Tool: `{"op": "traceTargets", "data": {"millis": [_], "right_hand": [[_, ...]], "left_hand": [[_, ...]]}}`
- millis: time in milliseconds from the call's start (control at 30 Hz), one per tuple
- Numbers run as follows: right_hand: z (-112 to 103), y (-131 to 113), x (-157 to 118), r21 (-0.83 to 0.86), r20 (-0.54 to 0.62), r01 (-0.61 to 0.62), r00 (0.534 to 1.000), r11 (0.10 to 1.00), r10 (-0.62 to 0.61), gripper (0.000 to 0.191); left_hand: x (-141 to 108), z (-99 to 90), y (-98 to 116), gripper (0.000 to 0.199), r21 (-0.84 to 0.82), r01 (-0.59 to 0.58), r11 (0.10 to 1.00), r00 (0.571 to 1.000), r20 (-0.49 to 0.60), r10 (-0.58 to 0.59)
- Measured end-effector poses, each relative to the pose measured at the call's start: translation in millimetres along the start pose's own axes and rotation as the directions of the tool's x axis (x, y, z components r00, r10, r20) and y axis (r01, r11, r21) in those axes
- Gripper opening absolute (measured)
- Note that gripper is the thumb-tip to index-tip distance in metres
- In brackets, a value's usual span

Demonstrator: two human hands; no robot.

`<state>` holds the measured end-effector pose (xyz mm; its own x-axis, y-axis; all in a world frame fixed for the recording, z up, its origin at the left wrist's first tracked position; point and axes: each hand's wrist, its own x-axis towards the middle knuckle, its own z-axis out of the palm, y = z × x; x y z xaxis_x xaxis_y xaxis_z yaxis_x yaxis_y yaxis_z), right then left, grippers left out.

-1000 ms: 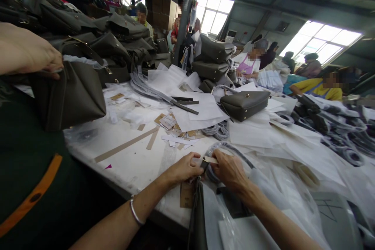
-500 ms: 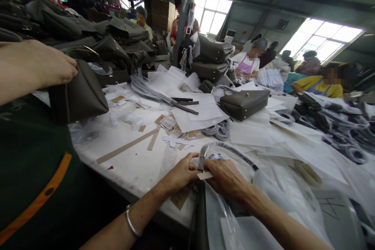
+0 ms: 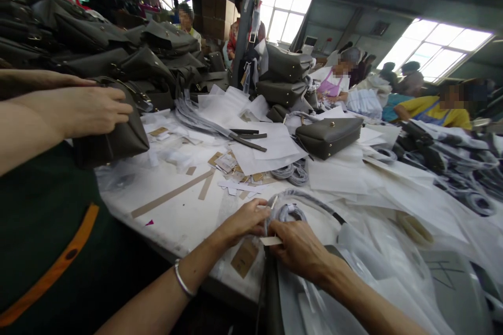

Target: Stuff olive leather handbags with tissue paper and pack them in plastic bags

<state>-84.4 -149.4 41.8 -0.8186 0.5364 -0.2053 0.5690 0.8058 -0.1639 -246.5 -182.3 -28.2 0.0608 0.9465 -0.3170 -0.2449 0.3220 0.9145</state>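
Note:
My left hand [image 3: 248, 219], with a silver bangle on its wrist, pinches the end of a plastic-wrapped handle [image 3: 310, 199] at the table's front edge. Close beside it, my right hand [image 3: 296, 246] is closed at the same handle end, and a small pale strip [image 3: 271, 241] sticks out from its fingers. The handle arches away to the right. Below both hands stands a dark bag [image 3: 273, 293], partly out of frame. A brown tag [image 3: 244, 257] hangs or lies just left of it. Behind my hands is a coiled wrapped strap [image 3: 291, 213].
At the left, a co-worker's hands [image 3: 94, 110] hold a dark bag [image 3: 118, 141]. White sheets [image 3: 271, 146], tags and strips cover parts of the table [image 3: 173, 225]. A finished-looking bag [image 3: 330, 136] sits beyond. Bags are piled at the back left; several people work farther back.
My hands have shifted slightly, uncovering more of the coiled strap and the brown tag. At the left, the co-worker's hand has moved right and a second hand has come into view on the bag.

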Motion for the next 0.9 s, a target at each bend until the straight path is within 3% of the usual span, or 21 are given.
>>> {"op": "traceTargets", "data": {"millis": [133, 200, 300, 367, 500, 700, 800, 900], "right_hand": [[-6, -6, -1, 0.047, 0.022, 0.066, 0.998, 0.997, -0.067, 0.018], [-15, 7, 3, 0.065, -0.028, 0.019, 0.999, 0.998, -0.017, 0.02], [-26, 42, 17, -0.084, -0.141, -0.216, 0.969, 0.973, 0.203, 0.042], [-27, 68, 29, -0.202, -0.151, -0.323, 0.943, 0.925, 0.296, 0.051], [-21, 107, 47, -0.234, -0.125, -0.396, 0.918, 0.888, 0.377, 0.023], [-27, 162, 29, -0.148, -0.143, -0.549, 0.835, 0.823, 0.531, 0.025], [-36, 191, 5, 0.035, -0.138, -0.588, 0.798, 0.808, 0.587, 0.031], [-50, 200, -17, 0.536, -0.195, -0.479, 0.731, 0.696, 0.654, 0.047]], "left_hand": [[15, 8.5, 3, 0.049, 0.139, -0.089, 0.986, 0.994, -0.047, 0.097], [20, 13.0, 2, 0.043, 0.172, -0.101, 0.98, 0.992, -0.06, 0.112], [22, 19.8, 2, 0.037, 0.212, -0.107, 0.971, 0.991, -0.062, 0.123], [19, 24.3, 3, 0.035, 0.254, -0.097, 0.962, 0.991, -0.068, 0.118], [8, 30.6, 6, 0.038, 0.427, -0.08, 0.901, 0.993, -0.043, 0.109], [-7, 27.0, 4, 0.029, 0.661, -0.17, 0.731, 0.979, 0.029, 0.201], [-9, 22.9, 9, 0.029, 0.74, -0.148, 0.656, 0.981, 0.027, 0.19], [-9, 22.3, 16, 0.03, 0.849, -0.18, 0.496, 0.96, 0.043, 0.275]]}}
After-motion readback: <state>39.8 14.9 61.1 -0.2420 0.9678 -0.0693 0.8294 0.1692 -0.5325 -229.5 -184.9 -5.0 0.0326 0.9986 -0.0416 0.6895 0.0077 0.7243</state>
